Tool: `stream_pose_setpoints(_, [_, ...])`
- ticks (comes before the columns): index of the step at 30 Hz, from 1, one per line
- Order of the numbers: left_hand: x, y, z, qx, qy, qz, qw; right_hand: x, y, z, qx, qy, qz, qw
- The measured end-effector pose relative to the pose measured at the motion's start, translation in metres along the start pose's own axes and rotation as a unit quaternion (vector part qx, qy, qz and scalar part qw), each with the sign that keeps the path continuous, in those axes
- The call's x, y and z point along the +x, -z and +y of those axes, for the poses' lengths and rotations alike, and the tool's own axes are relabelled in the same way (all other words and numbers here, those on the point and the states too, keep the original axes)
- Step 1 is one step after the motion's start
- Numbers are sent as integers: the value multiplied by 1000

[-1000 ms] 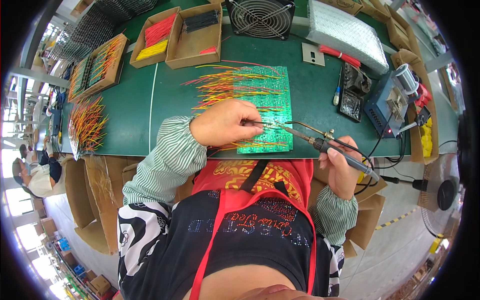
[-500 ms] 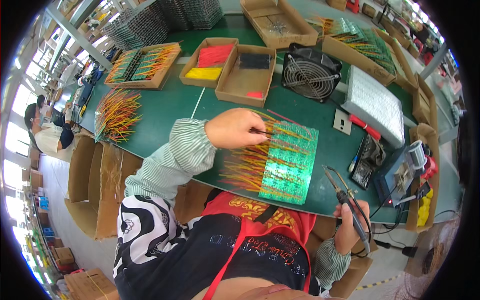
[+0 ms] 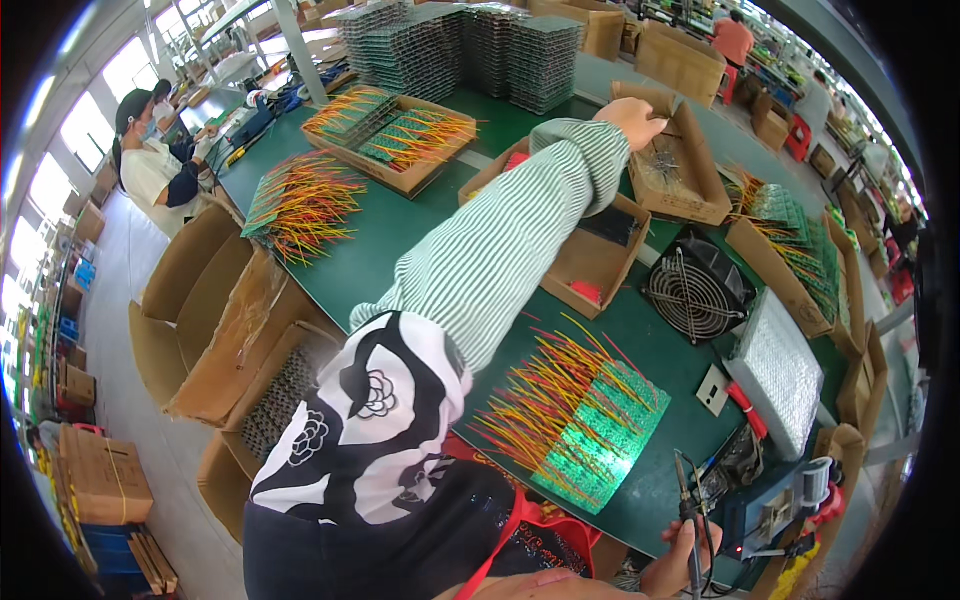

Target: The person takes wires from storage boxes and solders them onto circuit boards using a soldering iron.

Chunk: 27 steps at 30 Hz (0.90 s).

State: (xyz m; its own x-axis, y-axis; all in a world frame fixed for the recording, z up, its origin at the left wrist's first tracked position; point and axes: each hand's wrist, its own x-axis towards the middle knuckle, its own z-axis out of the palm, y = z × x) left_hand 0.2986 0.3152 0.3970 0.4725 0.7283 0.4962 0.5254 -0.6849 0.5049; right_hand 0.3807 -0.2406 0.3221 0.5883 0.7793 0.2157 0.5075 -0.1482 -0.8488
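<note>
My left hand (image 3: pixel 634 122) is stretched far forward over a shallow cardboard box (image 3: pixel 688 207). Thin loose dark pieces (image 3: pixel 664 168) lie in that box. The left fingers are pinched together, and whatever is between them is too small to make out. Low on the right, my right hand (image 3: pixel 682 556) grips a soldering iron (image 3: pixel 687 505), its tip pointing up and away from me. Between the hands, a green circuit board panel (image 3: pixel 608 432) lies flat on the table, with rows of red and yellow wires (image 3: pixel 535 400) spreading off its left side.
A black fan (image 3: pixel 697 285) and a silvery padded block (image 3: pixel 780 370) stand on the right, behind a soldering station (image 3: pixel 775 515). My sleeve crosses a box (image 3: pixel 577 270) of parts. Wired boards (image 3: pixel 300 205) lie at left; grid stacks (image 3: pixel 430 60) rise behind.
My left hand has left the wires on the panel and reached forward to the far box. The right hand still holds the soldering iron. The whole view has swung.
</note>
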Motion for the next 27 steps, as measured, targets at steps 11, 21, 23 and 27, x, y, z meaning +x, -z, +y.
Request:
stream_pose_setpoints(11, [-86, 17, 11, -72, -53, -163, 983, 19, -9, -33, 57, -191, 66, 978])
stream_pose_setpoints(21, [-235, 39, 88, -143, -172, -329, 918, 2, -17, -10, 162, -69, 121, 977])
stream_pose_setpoints(23, [-258, 35, 101, -101, -225, -323, 914, -4, -20, -18, 146, -117, 133, 973])
stream_pose_setpoints(27, [-289, 42, 117, -138, -232, -372, 888, -10, -18, -28, 165, -134, 112, 971])
